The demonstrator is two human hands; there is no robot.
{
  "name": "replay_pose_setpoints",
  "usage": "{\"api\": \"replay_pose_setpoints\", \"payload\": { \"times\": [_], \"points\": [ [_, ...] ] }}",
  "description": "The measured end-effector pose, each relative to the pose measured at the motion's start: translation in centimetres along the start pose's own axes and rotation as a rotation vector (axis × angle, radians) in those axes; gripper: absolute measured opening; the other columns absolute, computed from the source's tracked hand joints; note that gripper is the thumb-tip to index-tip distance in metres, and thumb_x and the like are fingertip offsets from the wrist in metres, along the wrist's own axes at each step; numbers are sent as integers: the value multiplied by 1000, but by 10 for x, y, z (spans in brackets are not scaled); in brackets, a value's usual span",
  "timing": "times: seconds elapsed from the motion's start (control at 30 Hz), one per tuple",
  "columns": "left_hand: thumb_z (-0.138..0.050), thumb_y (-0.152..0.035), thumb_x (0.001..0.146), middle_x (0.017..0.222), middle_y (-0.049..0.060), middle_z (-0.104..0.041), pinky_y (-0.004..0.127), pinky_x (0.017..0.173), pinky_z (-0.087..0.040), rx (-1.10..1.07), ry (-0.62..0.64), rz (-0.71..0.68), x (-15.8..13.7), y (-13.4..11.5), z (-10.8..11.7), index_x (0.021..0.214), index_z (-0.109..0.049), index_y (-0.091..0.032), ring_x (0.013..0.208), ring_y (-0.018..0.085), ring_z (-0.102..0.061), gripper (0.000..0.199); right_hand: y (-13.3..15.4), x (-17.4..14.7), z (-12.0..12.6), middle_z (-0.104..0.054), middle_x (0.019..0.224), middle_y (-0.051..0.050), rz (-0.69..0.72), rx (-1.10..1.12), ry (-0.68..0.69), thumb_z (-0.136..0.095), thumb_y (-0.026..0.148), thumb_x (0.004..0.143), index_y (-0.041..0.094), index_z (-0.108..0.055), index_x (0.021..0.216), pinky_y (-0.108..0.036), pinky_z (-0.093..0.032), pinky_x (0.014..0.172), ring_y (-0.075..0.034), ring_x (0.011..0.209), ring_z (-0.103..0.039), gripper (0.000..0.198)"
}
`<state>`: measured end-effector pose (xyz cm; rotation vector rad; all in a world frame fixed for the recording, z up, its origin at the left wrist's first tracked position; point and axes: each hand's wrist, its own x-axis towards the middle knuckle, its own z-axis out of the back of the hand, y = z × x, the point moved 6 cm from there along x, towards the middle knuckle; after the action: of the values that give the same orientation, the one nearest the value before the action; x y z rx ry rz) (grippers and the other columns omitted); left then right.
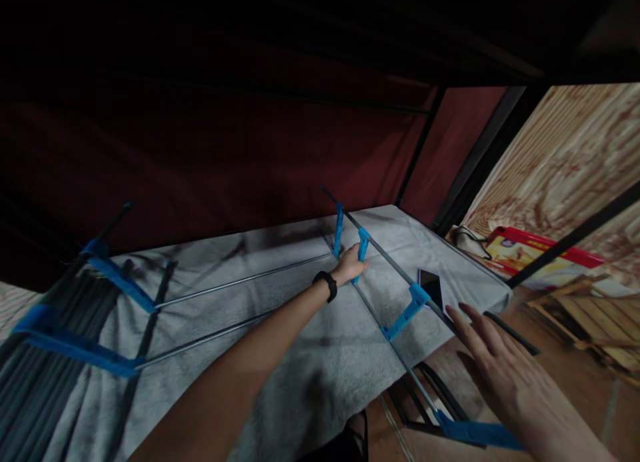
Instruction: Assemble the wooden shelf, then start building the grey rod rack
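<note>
My left hand, with a black band on the wrist, is closed round an upright blue plastic connector. That connector joins two grey metal tubes on a frame lying over the grey cloth. My right hand is open, its fingers stretched out at the upper tube; whether the fingertips touch it I cannot tell. Between the hands, another blue connector bridges the two tubes. A further blue connector sits partly behind my right hand. One more blue connector stands just beyond my left hand.
Grey cloth covers the surface. A phone lies on it. At the left are blue connectors and a bundle of dark tubes. Dark posts frame the right side; a red and yellow box and wooden crate stand beyond.
</note>
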<state>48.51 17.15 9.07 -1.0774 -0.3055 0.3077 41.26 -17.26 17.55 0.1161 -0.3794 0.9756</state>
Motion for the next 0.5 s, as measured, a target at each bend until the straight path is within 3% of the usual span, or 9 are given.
{"api": "replay_pose_setpoints", "payload": {
  "times": [0.07, 0.17, 0.23, 0.3, 0.43, 0.5],
  "points": [
    [-67, -18, 83, 101, 5, -68, 32, 92, -51, 39, 3, 8, 10, -1, -4, 105, -62, -18, 97, 20, -64, 23, 22, -10, 7, -44, 160, -12, 7, -2, -64, -46, 30, 98, 33, -30, 162, -56, -54, 100, -38, 135, -55, 66],
    [-59, -17, 89, 91, 3, -65, 31, 87, -51, 104, -22, 23, 16, 2, -7, 97, -59, -19, 90, 19, -63, 8, 67, -16, -7, -48, 156, -11, 23, 182, -144, -51, 30, 96, 34, -32, 161, -48, -57, 98, -34, 133, -57, 68],
    [-57, -17, 91, 91, 3, -65, 31, 88, -50, 142, -41, 27, 14, 5, -8, 99, -58, -19, 91, 19, -63, 8, 91, -4, -44, -50, 153, -9, -78, 393, -104, -51, 29, 97, 34, -34, 159, -44, -57, 100, -30, 134, -57, 65],
    [-55, -16, 92, 93, 5, -65, 32, 88, -50, 178, -49, 26, 9, 9, -8, 101, -58, -19, 91, 20, -63, 9, 100, 20, -94, -51, 150, -11, -284, 598, -143, -48, 30, 97, 29, -35, 157, -48, -53, 106, -29, 137, -54, 61],
    [-49, -11, 91, 93, 7, -69, 31, 84, -52, 231, -21, 6, 0, 17, -6, 103, -61, -16, 86, 19, -65, 17, 94, 95, -194, -53, 142, -17, -622, 858, -260, -51, 35, 89, 20, -40, 151, -53, -47, 110, -32, 134, -53, 65],
    [-48, -9, 90, 97, 9, -71, 31, 86, -53, 252, 0, -7, -4, 24, -4, 105, -63, -16, 88, 20, -66, 23, 88, 135, -223, -51, 145, -19, -644, 898, -293, -52, 34, 84, 14, -39, 151, -52, -43, 114, -33, 138, -49, 71]
  ]
}}
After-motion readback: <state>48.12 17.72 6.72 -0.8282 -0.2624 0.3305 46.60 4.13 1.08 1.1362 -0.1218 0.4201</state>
